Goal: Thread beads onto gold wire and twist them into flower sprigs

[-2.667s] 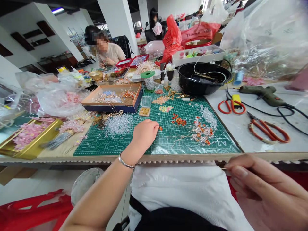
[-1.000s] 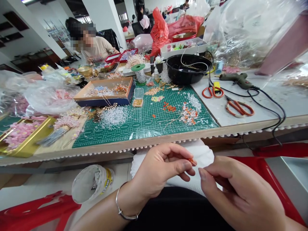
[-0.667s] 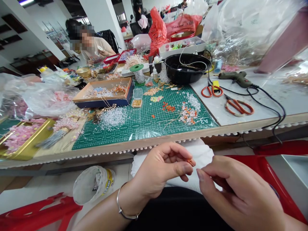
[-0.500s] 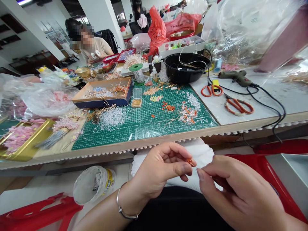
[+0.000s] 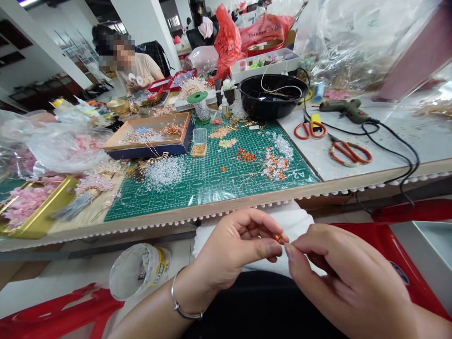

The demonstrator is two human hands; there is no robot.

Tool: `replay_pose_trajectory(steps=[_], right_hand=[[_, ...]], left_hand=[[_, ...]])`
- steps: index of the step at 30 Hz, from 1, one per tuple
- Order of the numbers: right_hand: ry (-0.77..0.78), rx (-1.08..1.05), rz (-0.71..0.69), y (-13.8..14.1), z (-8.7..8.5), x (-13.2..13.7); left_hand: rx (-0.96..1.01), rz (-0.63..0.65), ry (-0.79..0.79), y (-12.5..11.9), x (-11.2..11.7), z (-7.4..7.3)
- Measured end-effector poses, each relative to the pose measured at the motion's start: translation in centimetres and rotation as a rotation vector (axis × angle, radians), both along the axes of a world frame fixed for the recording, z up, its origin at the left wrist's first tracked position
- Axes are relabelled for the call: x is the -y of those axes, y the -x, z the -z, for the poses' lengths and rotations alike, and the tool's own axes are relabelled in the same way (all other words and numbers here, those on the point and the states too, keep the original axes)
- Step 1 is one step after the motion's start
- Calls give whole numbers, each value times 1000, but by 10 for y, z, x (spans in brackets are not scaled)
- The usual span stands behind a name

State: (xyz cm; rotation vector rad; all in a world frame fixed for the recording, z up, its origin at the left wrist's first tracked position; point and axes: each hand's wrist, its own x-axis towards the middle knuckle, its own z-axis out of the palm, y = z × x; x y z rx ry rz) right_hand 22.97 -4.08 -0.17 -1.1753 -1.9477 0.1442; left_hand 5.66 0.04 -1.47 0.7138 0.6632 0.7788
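A green cutting mat [image 5: 197, 193] lies in the far middle, with a black basin [image 5: 266, 110] beyond its right and an open box [image 5: 151, 149] at far left; none blocks the hands. Near, the right hand [image 5: 348, 273] has thumb and forefinger closed together, any held wire too fine to tell, just beside the small orange piece [image 5: 279, 238] pinched by the left hand [image 5: 235, 249]. This looks like delicate fingertip assembly, calling for steady grips.
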Motion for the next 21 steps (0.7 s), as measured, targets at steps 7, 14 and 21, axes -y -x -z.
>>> replay_pose_trajectory(steps=[7,14,21], right_hand=[[223,-93,-86,-8,10,-2],[655,-277,-60,-14,28,-7],[797,-399,-115,-27,27,-20]], left_hand=[[-248,40,-181,5,0,-9],[-874,-95,-1256,7,-8,-12],[-842,95,-1595,1,-33,-15]])
